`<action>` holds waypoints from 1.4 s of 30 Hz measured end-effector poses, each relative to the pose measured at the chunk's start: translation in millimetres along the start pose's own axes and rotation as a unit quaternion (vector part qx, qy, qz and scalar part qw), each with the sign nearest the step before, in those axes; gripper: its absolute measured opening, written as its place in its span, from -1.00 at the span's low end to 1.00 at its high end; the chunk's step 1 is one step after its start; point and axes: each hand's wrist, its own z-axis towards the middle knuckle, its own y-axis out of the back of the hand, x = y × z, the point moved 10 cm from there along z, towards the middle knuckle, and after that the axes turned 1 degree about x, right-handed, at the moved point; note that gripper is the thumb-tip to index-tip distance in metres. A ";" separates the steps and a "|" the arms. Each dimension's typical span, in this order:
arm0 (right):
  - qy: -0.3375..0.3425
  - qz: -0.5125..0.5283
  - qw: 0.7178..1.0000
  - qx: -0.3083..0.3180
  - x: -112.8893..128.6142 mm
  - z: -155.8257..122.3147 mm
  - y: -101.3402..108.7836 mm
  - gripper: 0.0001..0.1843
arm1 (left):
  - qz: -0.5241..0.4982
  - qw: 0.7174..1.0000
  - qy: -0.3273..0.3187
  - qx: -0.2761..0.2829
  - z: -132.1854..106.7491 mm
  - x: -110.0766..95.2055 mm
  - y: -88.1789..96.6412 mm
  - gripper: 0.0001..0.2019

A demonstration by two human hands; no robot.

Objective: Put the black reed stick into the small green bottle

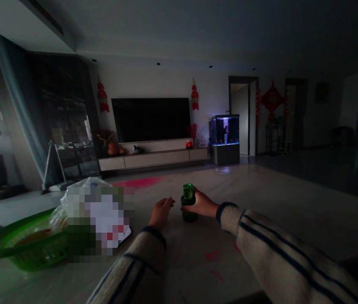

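Observation:
My right hand (202,203) is wrapped round a dark green cylindrical container (189,216) from its right side. A shiny, brighter green piece (188,191) shows at the container's top; I cannot make out whether it is a cap or a separate thing. The container stands about upright at the middle of a pale table (229,185). Just to its left is my left hand (161,211), apart from it, with loosely bent fingers and nothing visible in them. Dim light hides the finer detail.
On the left of the table sits a green plastic basket (36,255) with a clear plastic bag (88,182) at its rim. A blurred-out patch covers a pale item beside it. Pink stains mark the tabletop. Beyond are a TV (151,120), a low cabinet (156,158) and a lit fish tank (225,131).

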 end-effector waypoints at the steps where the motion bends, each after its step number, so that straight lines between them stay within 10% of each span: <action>1: 0.004 0.013 1.000 0.017 0.1 -0.1 -2.5 -0.31 | -0.019 0.999 0.023 -0.014 -0.6 3.6 3.9 -0.67; 20: -0.018 0.098 0.993 0.058 -5.9 -7.3 -5.6 -0.32 | -0.275 0.924 0.265 0.016 -29.3 31.6 -15.6 -0.77; 42: 0.043 0.243 0.969 -0.018 48.7 -10.1 14.7 -0.45 | -0.363 0.866 0.262 0.222 -57.2 -9.6 -71.7 -0.63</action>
